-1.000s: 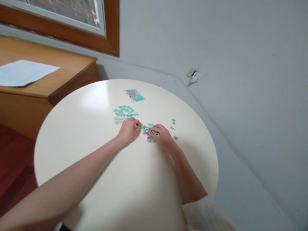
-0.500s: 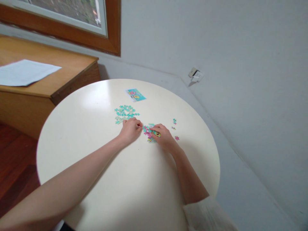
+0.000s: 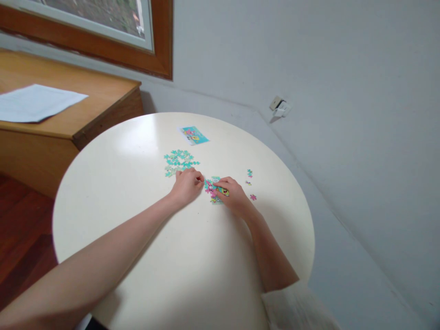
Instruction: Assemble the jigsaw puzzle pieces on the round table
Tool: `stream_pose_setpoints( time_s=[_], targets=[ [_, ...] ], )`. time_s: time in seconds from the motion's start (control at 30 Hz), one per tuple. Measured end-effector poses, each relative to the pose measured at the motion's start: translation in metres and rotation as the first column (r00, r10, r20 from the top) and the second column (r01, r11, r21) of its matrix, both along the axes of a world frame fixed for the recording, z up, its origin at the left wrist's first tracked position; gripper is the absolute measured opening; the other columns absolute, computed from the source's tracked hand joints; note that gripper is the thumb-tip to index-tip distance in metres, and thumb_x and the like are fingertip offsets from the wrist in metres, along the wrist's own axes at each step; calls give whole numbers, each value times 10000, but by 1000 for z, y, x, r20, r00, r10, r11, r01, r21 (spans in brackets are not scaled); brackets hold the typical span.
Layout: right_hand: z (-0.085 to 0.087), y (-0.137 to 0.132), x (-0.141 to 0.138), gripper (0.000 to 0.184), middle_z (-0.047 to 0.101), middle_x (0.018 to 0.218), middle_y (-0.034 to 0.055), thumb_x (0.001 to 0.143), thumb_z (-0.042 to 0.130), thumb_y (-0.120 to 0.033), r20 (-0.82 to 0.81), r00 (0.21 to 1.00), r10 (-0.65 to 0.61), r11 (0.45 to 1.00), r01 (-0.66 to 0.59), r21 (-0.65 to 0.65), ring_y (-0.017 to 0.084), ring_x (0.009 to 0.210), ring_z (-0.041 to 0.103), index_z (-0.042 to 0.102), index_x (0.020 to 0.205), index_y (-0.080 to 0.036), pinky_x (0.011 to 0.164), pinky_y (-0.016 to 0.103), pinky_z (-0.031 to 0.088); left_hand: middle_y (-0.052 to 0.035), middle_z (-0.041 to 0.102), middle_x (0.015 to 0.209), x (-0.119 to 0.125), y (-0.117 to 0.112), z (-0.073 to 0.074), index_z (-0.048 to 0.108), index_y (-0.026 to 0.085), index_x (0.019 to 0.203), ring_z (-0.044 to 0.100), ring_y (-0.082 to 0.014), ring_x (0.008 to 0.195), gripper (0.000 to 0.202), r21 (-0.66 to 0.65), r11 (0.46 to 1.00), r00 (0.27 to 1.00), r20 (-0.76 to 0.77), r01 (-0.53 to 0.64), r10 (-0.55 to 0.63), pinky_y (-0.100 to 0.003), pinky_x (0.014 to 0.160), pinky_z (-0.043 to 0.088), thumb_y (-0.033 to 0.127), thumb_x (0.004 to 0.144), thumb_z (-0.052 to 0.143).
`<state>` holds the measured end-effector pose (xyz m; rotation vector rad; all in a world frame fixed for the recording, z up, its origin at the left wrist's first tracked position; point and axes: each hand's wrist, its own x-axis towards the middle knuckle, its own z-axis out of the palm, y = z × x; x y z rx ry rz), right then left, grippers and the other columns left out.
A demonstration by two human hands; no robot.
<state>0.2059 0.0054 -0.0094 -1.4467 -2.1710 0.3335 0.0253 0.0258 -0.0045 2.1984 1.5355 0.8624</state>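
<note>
A partly joined jigsaw puzzle (image 3: 216,200), with pink, yellow and teal cartoon figures, lies on the round white table (image 3: 165,270). My right hand (image 3: 234,195) rests over its right side, thumb and bent fingers pressing on it and hiding part of it. At its left edge my left hand (image 3: 187,187) is closed in a pinch; a small puzzle piece seems to be between the fingertips, mostly hidden. Just beyond the left hand spreads a group of loose teal and pale green puzzle pieces (image 3: 178,163).
A small picture card (image 3: 194,136) lies toward the table's far side. To the right are a few loose pieces, among them a pink one (image 3: 253,197). White paper (image 3: 41,103) covers part of a wooden bench (image 3: 113,98) at left. A wall socket (image 3: 276,102) holds a white plug.
The fingertips of my left hand have shifted very slightly at the puzzle's left edge. My right hand and the pieces look unmoved.
</note>
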Motion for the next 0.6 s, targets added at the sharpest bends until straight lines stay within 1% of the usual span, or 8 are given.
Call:
stream_pose_setpoints(
  time_s=[0.13, 0.33, 0.5, 0.6],
  targets=[
    [0, 0, -1, 218, 618, 967, 62, 758, 593, -212, 8, 1000, -2, 1000, 2, -7, 189, 914, 575, 692, 952, -230, 850, 343, 453, -65, 625, 770, 0, -1, 1, 658, 175, 700, 571, -228, 781, 138, -25, 1000, 1000, -24, -2, 2, -419, 787, 358, 146, 726, 525],
    [1, -1, -2, 326, 614, 1002, 61, 768, 575, -186, 13, 1000, 3, 1000, -3, -13, 180, 952, 561, 638, 1086, -221, 867, 326, 438, -64, 628, 797, -1, -3, 4, 651, 173, 712, 563, -235, 862, 160, -55, 998, 998, -58, 7, -11, -398, 796, 347, 155, 732, 493],
    [2, -2, -1, 316, 603, 997, 50, 792, 550, -206, 45, 999, 12, 1000, -12, -2, 169, 940, 553, 632, 1095, -248, 865, 317, 437, -64, 633, 821, -1, -4, 6, 645, 175, 710, 554, -227, 887, 159, -66, 998, 997, -69, 25, -30, -395, 802, 334, 161, 733, 488],
    [1, -3, -2, 310, 591, 995, 57, 799, 542, -203, 76, 997, 15, 1000, -15, 5, 170, 933, 547, 635, 1092, -240, 868, 320, 435, -63, 637, 822, -2, -3, 6, 645, 176, 712, 552, -226, 892, 162, -72, 997, 997, -69, 26, -31, -396, 802, 329, 162, 735, 485]
  ],
)
